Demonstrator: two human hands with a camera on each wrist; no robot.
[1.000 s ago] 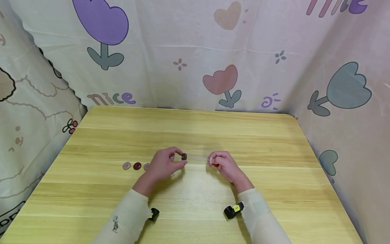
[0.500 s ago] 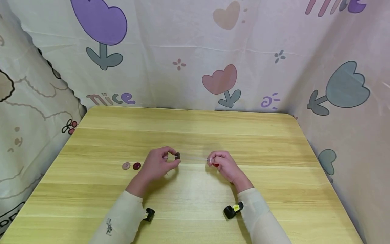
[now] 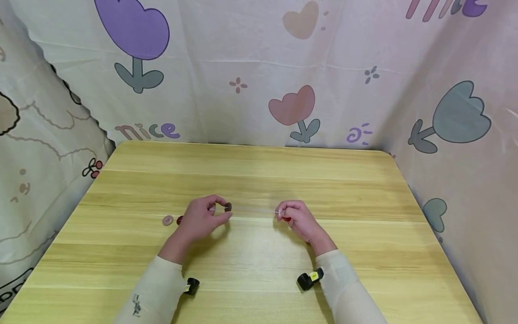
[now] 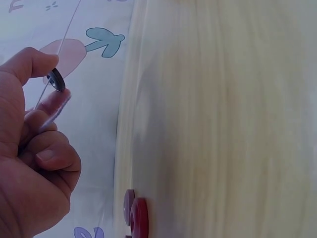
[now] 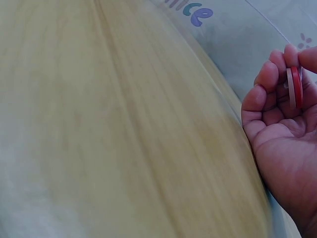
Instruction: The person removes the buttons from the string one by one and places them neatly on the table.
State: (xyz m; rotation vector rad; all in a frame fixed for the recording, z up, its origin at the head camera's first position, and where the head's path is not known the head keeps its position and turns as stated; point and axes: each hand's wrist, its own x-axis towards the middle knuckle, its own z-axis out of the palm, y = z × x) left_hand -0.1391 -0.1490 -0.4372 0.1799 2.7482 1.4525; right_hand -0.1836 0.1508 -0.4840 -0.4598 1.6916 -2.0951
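Note:
My left hand (image 3: pixel 201 220) pinches a dark button (image 3: pixel 228 207) between thumb and forefinger above the table. A thin white thread (image 3: pixel 256 210) passes through this button, stretching across to my right hand (image 3: pixel 298 219). In the left wrist view the dark button (image 4: pixel 56 80) stands on edge on the thread, and the other fingers curl towards the palm near a thread end. The right fingertips pinch the thread; below them, a red button (image 5: pixel 297 88) and a pale button (image 5: pixel 290 88) hang face to face in the curl of that hand.
On the wooden table (image 3: pixel 259 175), a pinkish button (image 3: pixel 167 220) lies left of the left hand. Beside it a dark red button (image 3: pixel 179 220) is partly covered by that hand. Printed cloth (image 3: pixel 218 108) hangs behind the table and along its sides.
My left hand has moved left with the dark button, widening the gap between the hands. It now covers more of the buttons on the table. My right hand has stayed in place.

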